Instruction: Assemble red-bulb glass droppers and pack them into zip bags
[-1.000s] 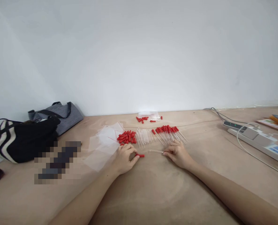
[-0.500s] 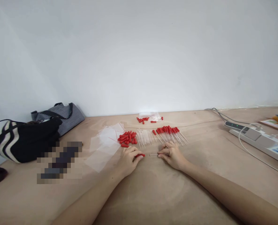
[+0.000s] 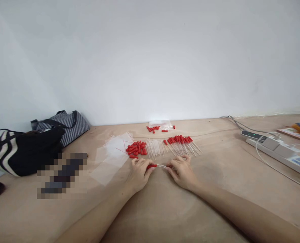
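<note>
My left hand (image 3: 139, 172) pinches a red rubber bulb (image 3: 152, 166) above the middle of the table. From the right, my right hand (image 3: 181, 171) grips a thin clear tube (image 3: 161, 165), whose end meets the mouth of the bulb. Behind my left hand lies a pile of loose red bulbs (image 3: 136, 148). Several bare clear tubes (image 3: 155, 148) are laid side by side right of that pile. Farther right, behind my right hand, is a row of tubes with red bulbs on their ends (image 3: 180, 139).
Translucent plastic bags (image 3: 109, 157) lie left of the bulbs. More red bulbs (image 3: 153, 128) and a clear bag sit near the wall. A black bag (image 3: 38, 152) and a striped bag (image 3: 76, 130) stand at left, a power strip (image 3: 278, 150) with cables at right.
My right hand has moved left with the tube, closing the gap to the red bulb. My left hand still pinches the bulb in nearly the same place.
</note>
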Demonstrator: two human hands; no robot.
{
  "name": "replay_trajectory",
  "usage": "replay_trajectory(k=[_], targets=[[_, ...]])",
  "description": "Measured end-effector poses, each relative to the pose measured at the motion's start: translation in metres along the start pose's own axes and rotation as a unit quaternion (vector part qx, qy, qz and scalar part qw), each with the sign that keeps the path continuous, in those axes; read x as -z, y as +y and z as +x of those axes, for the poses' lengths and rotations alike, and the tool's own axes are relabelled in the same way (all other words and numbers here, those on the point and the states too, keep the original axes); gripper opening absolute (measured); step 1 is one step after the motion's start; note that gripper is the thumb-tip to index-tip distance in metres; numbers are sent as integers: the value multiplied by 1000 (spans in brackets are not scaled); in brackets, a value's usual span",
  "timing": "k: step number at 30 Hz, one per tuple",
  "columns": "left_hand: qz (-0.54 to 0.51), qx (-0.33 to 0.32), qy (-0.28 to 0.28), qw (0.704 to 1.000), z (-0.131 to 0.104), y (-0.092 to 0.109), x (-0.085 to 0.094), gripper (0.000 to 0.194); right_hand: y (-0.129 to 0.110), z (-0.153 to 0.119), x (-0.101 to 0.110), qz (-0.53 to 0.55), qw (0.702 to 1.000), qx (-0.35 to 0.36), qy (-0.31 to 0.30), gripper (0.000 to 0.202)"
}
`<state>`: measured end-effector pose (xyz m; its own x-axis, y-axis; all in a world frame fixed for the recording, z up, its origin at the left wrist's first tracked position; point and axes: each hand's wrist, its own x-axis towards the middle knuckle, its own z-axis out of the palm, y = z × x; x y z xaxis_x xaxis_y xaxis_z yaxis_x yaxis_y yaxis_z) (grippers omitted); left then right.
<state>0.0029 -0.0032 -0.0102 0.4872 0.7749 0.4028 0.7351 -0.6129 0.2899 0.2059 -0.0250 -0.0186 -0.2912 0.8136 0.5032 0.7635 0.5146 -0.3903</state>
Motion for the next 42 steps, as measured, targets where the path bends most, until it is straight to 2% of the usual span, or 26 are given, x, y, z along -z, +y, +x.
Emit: replay_trajectory(k=[14, 24, 33, 42], targets=[[-28, 4, -1, 1000, -1, 7, 4, 16, -2, -2, -5, 31, 997, 74, 19, 16], [-43, -18, -28, 999, -4, 10, 5, 15, 4, -3, -1, -81, 975, 204, 43, 28], [-37, -51, 26, 998, -7, 16, 2, 17, -5, -1, -4, -27, 989, 142, 38, 18], [-25, -69, 11, 997, -8, 17, 4, 14, -10, 3, -2, 12, 994, 99, -35, 18]])
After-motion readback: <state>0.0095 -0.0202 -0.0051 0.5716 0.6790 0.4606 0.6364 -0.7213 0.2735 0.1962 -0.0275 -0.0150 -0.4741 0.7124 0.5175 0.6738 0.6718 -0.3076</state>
